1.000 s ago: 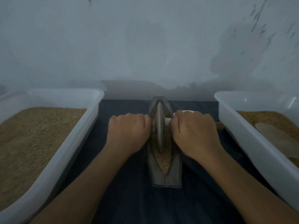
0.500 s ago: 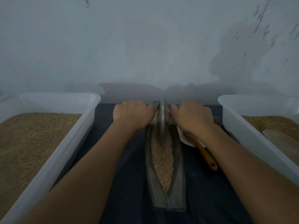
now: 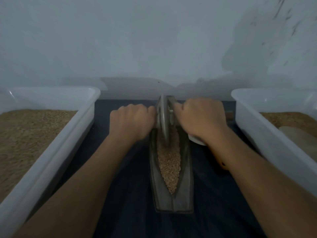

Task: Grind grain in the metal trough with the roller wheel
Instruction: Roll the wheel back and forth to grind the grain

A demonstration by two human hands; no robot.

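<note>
Nearest: metal trough (image 3: 171,201) lies lengthwise on dark cloth (image 3: 120,212) btwn both forearms, w/ grain (image 3: 169,162) heaped along its channel. Further up, roller wheel (image 3: 163,117) stands on edge in the trough's far part, tilted a bit; left hand (image 3: 131,121) & right hand (image 3: 200,117) each have fingers curled tight round the wheel's axle handle, one either side. White tub (image 3: 56,140) of grain at left, second tub (image 3: 253,127) at right, a white dish edge (image 3: 197,141) under the right wrist, pale wall (image 3: 154,40) behind.
</note>
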